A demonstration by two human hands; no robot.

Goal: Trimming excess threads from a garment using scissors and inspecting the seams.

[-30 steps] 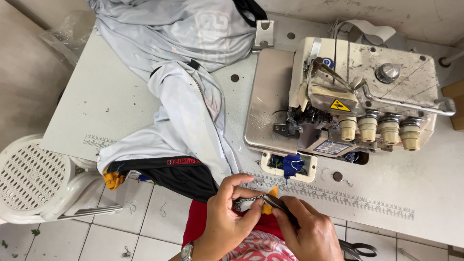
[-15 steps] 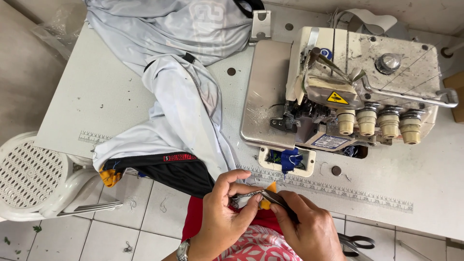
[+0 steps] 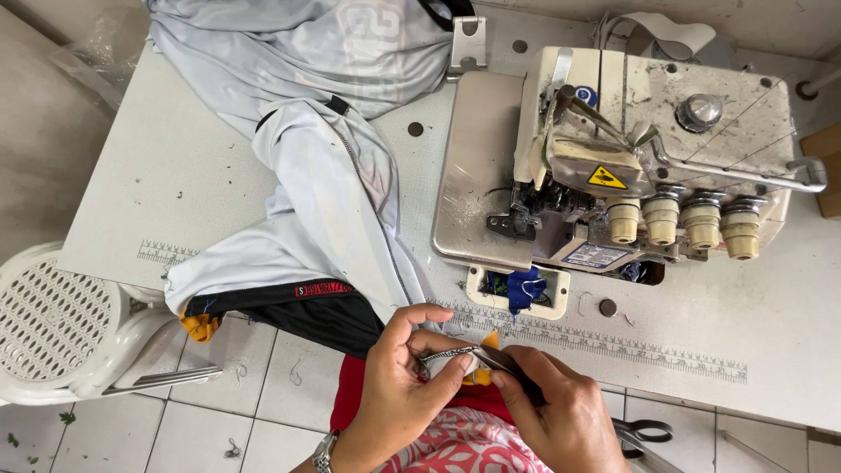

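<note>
— At the near edge of the desk (image 3: 219,184), what sits between the two hands?

— A thin strip of grey trim (image 3: 442,355), with a dark metal tool (image 3: 508,363) laid against its end. The left hand (image 3: 399,394) pinches the strip between thumb and forefinger. The right hand (image 3: 561,416) is closed around the tool, whose tip meets the strip where the fingertips come together.

— Can you tell what kind of tool it is?

— Not for certain; it looks like small snips or tweezers, mostly hidden by the fingers. A bit of orange cloth (image 3: 484,359) shows just behind the strip.

— What lies under the hands?

— Red fabric (image 3: 359,394) and a patterned pink and white piece (image 3: 455,447), both below the desk edge. A watch (image 3: 324,451) sits on the left wrist.

— And up on the desk?

— A printed ruler strip (image 3: 613,342) runs along the front edge, just above the hands. Behind it stands a white sewing machine (image 3: 648,158) with four cream knobs (image 3: 683,219) in a row and a steel plate (image 3: 477,175) on its left. A scrap of blue cloth (image 3: 524,287) is tucked in a slot at its base.

— Anything to the left?

— A pale grey jacket (image 3: 324,131) is spread across the desk, its black hem (image 3: 307,311) hanging over the edge. A white plastic chair (image 3: 61,324) stands on the tiled floor (image 3: 219,420), and scissors (image 3: 644,431) rest near the right hand.
</note>
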